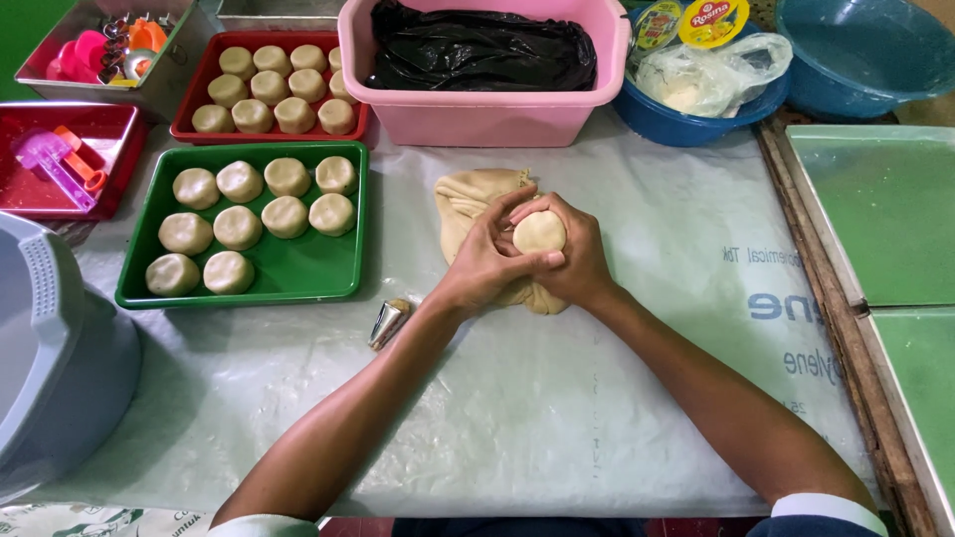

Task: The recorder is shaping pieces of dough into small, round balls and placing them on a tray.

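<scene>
We are cupping a round dough ball (539, 232) between both hands, just in front of the pink tub (484, 99). Our left hand (484, 261) is curling closed around the ball's near side, thumb lying across beneath it, while our right hand (577, 254) is wrapping shut around its far side. The ball is sitting above a larger dough lump (468, 199) that is resting on the plastic-covered worktop (557, 398), also in front of the tub. To the tub's left and nearer us, a green tray (298, 273) is holding shaped dough rounds (237, 227). A small metal cone (388, 321) is lying beside that tray.
</scene>
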